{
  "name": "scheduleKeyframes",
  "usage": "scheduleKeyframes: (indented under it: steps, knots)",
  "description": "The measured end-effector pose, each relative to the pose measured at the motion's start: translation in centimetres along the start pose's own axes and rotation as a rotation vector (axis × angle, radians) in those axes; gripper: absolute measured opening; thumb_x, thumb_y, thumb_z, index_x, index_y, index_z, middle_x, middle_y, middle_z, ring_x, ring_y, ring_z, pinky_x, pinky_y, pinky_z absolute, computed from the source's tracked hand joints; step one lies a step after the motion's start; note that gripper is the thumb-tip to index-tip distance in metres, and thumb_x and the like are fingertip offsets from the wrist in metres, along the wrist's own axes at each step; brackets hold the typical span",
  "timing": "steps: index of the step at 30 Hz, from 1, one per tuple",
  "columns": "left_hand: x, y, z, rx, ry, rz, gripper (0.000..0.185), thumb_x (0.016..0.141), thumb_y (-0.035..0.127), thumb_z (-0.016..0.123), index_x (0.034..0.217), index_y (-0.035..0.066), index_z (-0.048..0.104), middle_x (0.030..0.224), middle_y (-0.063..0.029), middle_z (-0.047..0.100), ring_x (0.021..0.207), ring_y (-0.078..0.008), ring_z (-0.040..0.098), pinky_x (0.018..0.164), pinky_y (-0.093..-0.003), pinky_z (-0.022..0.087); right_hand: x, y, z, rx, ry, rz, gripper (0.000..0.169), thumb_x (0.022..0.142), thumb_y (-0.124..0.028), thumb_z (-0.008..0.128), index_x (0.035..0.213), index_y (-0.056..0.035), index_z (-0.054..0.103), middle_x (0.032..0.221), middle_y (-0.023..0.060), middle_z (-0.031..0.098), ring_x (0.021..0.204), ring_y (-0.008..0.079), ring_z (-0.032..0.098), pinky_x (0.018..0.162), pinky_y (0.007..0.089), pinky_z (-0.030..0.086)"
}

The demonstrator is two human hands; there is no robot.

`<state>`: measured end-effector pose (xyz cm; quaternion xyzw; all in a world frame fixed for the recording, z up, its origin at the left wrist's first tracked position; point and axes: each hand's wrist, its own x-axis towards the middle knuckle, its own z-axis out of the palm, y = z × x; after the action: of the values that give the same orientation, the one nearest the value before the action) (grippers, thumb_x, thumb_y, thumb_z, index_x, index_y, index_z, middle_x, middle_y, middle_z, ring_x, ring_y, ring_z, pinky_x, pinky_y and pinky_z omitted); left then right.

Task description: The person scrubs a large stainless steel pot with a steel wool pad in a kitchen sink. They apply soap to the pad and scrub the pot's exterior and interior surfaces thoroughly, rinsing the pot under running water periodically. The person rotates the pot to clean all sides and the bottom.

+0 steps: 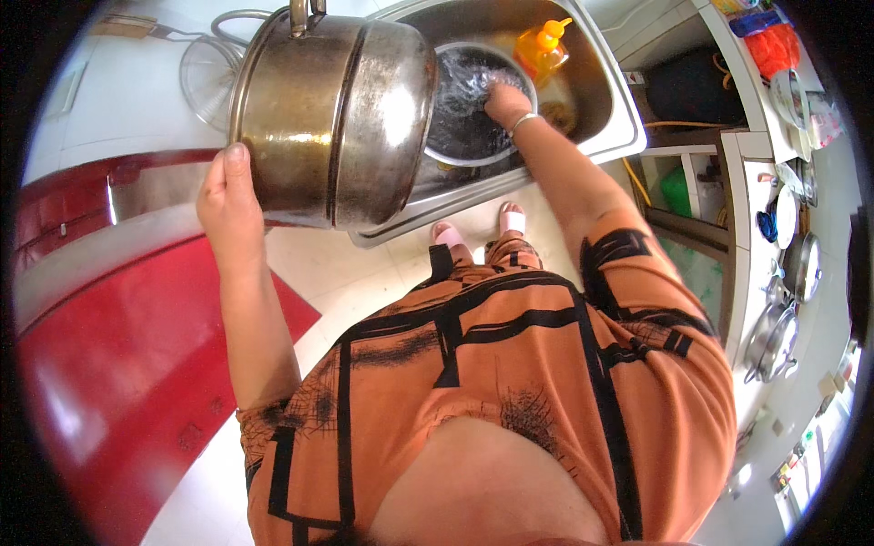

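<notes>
My left hand (232, 194) grips the rim of a large stainless steel pot (307, 123), thumb on its outer wall. The pot is tipped on its side over the left part of the steel sink (604, 126), its base towards the right. A loop handle (298, 17) shows at the top of the picture. My right hand (507, 106) reaches into a round basin (534, 92) in the sink. Water (461, 85) churns around its fingers, which are hidden, so I cannot tell whether they hold anything. Behind the basin stands an orange pump bottle (544, 48).
A wire strainer (205, 82) lies left of the pot on the white counter (130, 112). Red cabinet fronts (130, 362) run along the left. On the right, a tiled counter bears a lidded steel pot (771, 341), a pan (806, 267) and bowls, above open shelves.
</notes>
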<state>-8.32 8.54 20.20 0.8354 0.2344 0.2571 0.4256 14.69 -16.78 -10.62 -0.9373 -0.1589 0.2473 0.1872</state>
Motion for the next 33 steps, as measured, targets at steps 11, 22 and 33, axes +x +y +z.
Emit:
scheduleKeyframes:
  steps: [11,22,33]
  knots:
    - [-0.1,-1.1,-0.2,-0.03,-0.02,0.014,0.037,0.094,0.032,0.054,0.073,0.001,0.051,0.068,0.0063,0.04,0.065,-0.005,0.034,0.057,-0.0217,0.029,-1.7,-1.5,1.5,-0.21,0.178,-0.123,0.033,0.077,-0.007,0.055,0.11,-0.0078,0.059,0.111,0.0223,0.057,0.106,0.0353,0.057,0.091,0.0409,0.047]
    - [0.5,-2.0,-0.4,-0.171,-0.046,0.004,0.034,0.093,0.031,0.055,0.074,0.002,0.053,0.069,0.0076,0.04,0.066,-0.004,0.033,0.057,-0.021,0.03,-9.5,-0.6,-7.2,1.885,-0.384,-0.056,0.03,0.089,-0.018,0.054,0.117,-0.0067,0.054,0.112,0.0089,0.062,0.097,0.0247,0.062,0.09,0.0445,0.048]
    - [0.8,-0.4,2.8,-0.24,-0.09,-0.035,0.027,0.093,0.025,0.057,0.088,-0.001,0.063,0.076,0.0056,0.051,0.072,-0.0043,0.042,0.066,-0.0202,0.038,-12.7,3.3,-10.2,1.639,-0.033,-0.052,0.032,0.082,-0.016,0.062,0.111,-0.0023,0.057,0.107,0.0089,0.065,0.098,0.0231,0.061,0.09,0.0376,0.046]
